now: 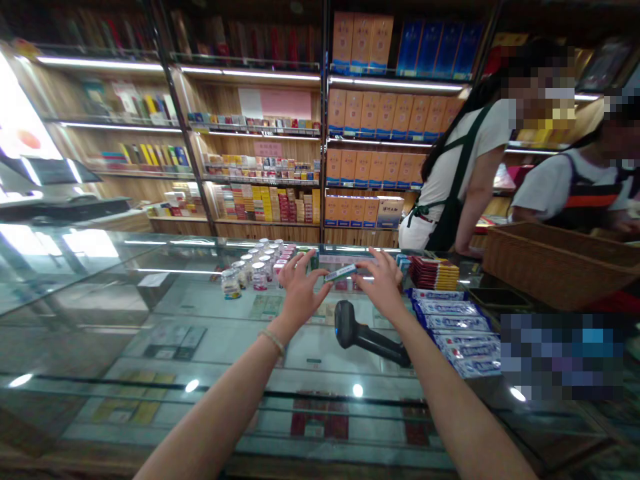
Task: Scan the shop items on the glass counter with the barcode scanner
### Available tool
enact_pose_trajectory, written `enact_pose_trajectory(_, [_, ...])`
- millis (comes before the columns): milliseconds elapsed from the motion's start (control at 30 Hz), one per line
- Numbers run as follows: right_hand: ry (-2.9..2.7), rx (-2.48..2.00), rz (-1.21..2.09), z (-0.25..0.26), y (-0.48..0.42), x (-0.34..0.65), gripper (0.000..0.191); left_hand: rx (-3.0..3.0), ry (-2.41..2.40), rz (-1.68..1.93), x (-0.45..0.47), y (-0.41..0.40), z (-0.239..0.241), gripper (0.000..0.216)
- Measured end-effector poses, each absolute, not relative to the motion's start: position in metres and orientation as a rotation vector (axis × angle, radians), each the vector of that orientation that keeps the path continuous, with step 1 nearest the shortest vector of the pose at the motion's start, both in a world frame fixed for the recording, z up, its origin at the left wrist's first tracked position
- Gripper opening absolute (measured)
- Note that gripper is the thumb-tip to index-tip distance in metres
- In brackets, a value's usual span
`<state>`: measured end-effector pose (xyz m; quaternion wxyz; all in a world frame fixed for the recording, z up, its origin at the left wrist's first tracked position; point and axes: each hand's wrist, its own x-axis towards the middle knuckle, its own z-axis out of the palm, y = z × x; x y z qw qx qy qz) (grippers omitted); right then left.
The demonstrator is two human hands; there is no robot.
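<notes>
Between my two hands is a small, slim green-and-white box (pixel 341 273) with a pale printed side facing me, held slightly tilted above the glass counter. My left hand (pixel 301 288) has its thumb at the left end of the box. At the right end are the thumb and fingertips of my right hand (pixel 383 280). Below them a black barcode scanner (pixel 367 335) lies on the glass, its handle reaching toward my right forearm. Several small clear jars (pixel 259 275) and pink packs (pixel 280 268) stand in rows just left of my left hand.
Blue-and-white packets (pixel 453 323) lie in a row right of my right forearm. Behind them is a stack of red and yellow packs (pixel 434 272). A wicker basket (pixel 560 263) is at the right. Two people (pixel 463 160) in aprons stand behind the counter (pixel 165 293), before stocked shelves.
</notes>
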<state>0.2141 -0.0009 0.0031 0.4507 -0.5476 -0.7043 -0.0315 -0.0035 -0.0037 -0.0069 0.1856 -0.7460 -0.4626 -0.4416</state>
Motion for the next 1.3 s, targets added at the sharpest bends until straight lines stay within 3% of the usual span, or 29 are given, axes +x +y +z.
enact_pose_trajectory(533, [-1.714, -1.218, -0.229, 0.005, -0.006, 0.208, 0.022, -2.177, -1.381, -1.08, 0.008, -0.008, -0.003, 0.019])
enact_pose_trajectory(733, [-1.768, -1.279, -0.284, 0.026, -0.01, 0.219, 0.02, -2.14, -1.38, -1.043, 0.013, -0.011, 0.019, 0.03])
enact_pose_trajectory(1000, [-1.859, -1.366, -0.359, 0.046, -0.01, 0.258, 0.02, -2.224, -1.37, -1.062, 0.053, -0.007, 0.057, 0.023])
enact_pose_trajectory(1300, [-1.852, -1.447, -0.407, 0.047, -0.008, 0.31, 0.023, -2.348, -1.286, -1.111, 0.113, 0.01, 0.061, 0.011])
